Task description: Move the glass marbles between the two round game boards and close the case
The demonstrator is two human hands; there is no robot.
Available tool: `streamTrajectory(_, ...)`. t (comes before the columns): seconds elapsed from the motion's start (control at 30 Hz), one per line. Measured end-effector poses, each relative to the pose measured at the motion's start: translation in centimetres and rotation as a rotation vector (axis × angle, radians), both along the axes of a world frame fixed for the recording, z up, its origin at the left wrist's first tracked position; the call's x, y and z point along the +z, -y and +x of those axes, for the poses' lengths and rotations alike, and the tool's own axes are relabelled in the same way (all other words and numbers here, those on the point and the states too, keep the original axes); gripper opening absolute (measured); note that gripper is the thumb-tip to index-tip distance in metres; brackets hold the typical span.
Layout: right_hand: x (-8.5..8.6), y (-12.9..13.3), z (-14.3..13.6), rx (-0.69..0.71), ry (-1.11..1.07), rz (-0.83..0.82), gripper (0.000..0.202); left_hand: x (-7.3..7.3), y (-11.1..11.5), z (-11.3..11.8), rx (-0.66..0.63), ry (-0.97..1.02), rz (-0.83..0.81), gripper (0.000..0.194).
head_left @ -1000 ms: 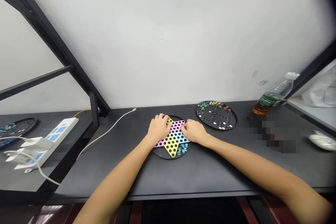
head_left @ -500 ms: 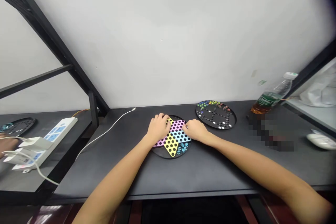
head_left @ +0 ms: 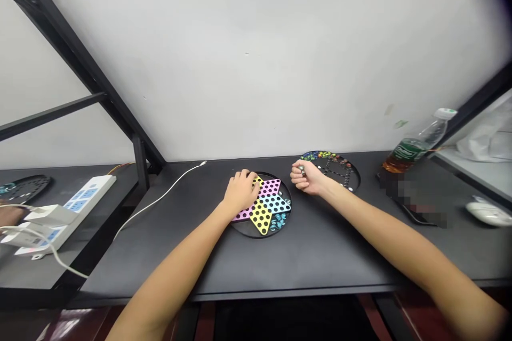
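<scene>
A star-shaped Chinese checkers board (head_left: 262,215) in pink, yellow and blue, full of holes, lies in a round black tray (head_left: 245,232). My left hand (head_left: 241,192) rests on its left side, palm down, thumb and fingers apart. Blue glass marbles (head_left: 279,221) are gathered at the tray's lower right, and a few clear ones show by its right rim. My right hand (head_left: 307,178) is raised right of that tray, palm turned up and fingers curled round marbles (head_left: 302,170), of which only a small glassy part shows.
Partly behind my right hand, a second round black board (head_left: 359,177) carries coloured marbles along its far rim. To the right are a drink bottle (head_left: 408,149) and a white mouse (head_left: 488,214). A power strip (head_left: 86,200), a white cable (head_left: 176,180) and another person's hand (head_left: 11,216) are at left.
My right hand has left the star board, moved right and up, and turned over with marbles in its curled fingers. My left hand stays on the board.
</scene>
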State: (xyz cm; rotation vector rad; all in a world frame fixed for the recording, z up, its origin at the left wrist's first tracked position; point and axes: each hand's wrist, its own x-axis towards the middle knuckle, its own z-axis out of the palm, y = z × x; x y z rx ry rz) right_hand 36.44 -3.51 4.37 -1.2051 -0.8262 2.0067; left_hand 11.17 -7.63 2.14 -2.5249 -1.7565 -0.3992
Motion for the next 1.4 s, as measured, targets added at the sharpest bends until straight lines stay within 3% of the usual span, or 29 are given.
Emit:
streamTrajectory(0.13,0.2,-0.4,0.7,0.011,-0.104,-0.098,0.017,0.0,-0.1,0.0,-0.007,0.007,0.0,0.028)
streamTrajectory(0.23,0.0,-0.1,0.2,0.033,0.023,-0.007,0.019,-0.1,-0.2,0.0,-0.016,0.012,0.003,0.027)
streamTrajectory(0.33,-0.2,0.8,-0.4,0.083,0.342,0.289,0.03,-0.1,-0.2,-0.1,-0.01,0.011,-0.002,0.027)
streamTrajectory(0.47,0.3,2.6,-0.9,0.389,0.851,0.87,0.035,-0.1,-0.2,-0.1,-0.018,0.011,-0.004,0.028)
streamTrajectory(0.53,0.9,3.5,-1.2,0.552,0.984,1.026,0.033,0.0,-0.1,-0.1,-0.023,0.01,-0.009,0.028)
streamTrajectory(0.63,1.5,4.8,-1.9,0.703,1.156,1.121,0.038,0.2,-0.1,-0.1,-0.017,0.006,-0.015,0.028)
streamTrajectory(0.77,1.1,6.4,-3.1,0.685,1.505,1.091,0.043,0.1,0.0,-0.1,-0.027,0.004,-0.002,0.028)
streamTrajectory(0.87,0.4,7.4,-3.9,0.654,1.636,1.032,0.044,0.0,-0.1,-0.1,-0.038,0.008,0.0,0.027)
streamTrajectory(1.17,0.5,8.6,-4.6,0.598,1.64,0.903,0.061,0.4,0.1,0.1,-0.066,-0.006,-0.007,0.026)
streamTrajectory(1.4,-0.5,8.6,-4.9,0.476,1.644,0.86,0.054,0.5,0.2,0.2,-0.061,-0.043,0.038,0.027)
